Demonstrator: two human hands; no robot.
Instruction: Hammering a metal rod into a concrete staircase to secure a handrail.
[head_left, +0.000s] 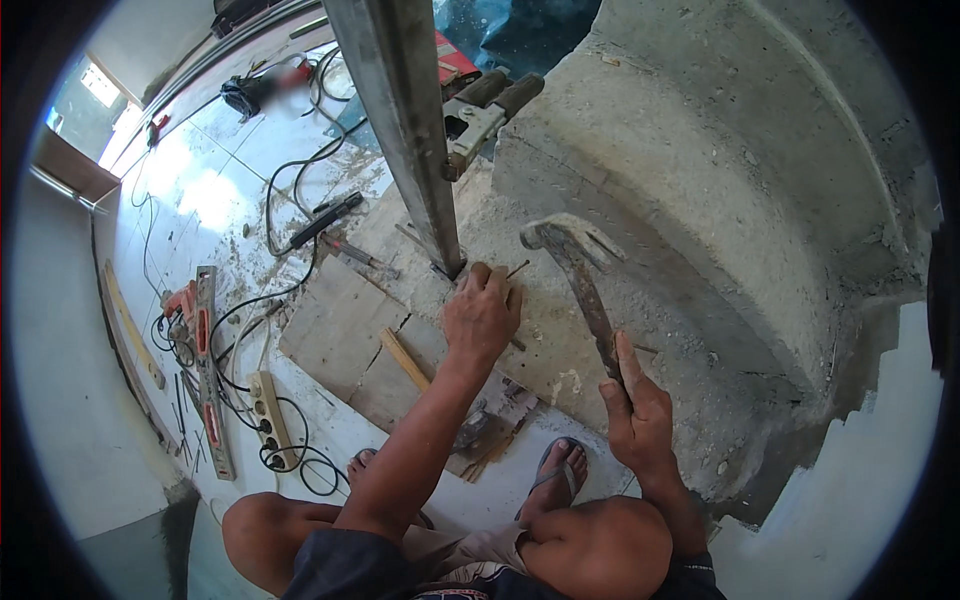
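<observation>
A claw hammer (585, 285) is gripped by its handle in my right hand (640, 415), its head raised over the dusty concrete. My left hand (482, 315) is at the foot of an upright square metal post (395, 120), fingers bent and pressed together. A thin rusty rod or nail (518, 268) pokes out beside those fingertips; whatever is between them is hidden. Higher up, a metal clamp (490, 118) with two dark grips is fixed to the post. Under my left forearm lies a short wooden stick (404, 360) on a cracked board (335, 320).
A curved concrete step (690, 190) rises at right. On the tiles at left lie a spirit level (210, 370), a power strip (268, 415), tangled cables (270, 215), a black-handled holder (327, 220) and a red-handled tool (360, 257). My sandalled foot (556, 475) stands near the board.
</observation>
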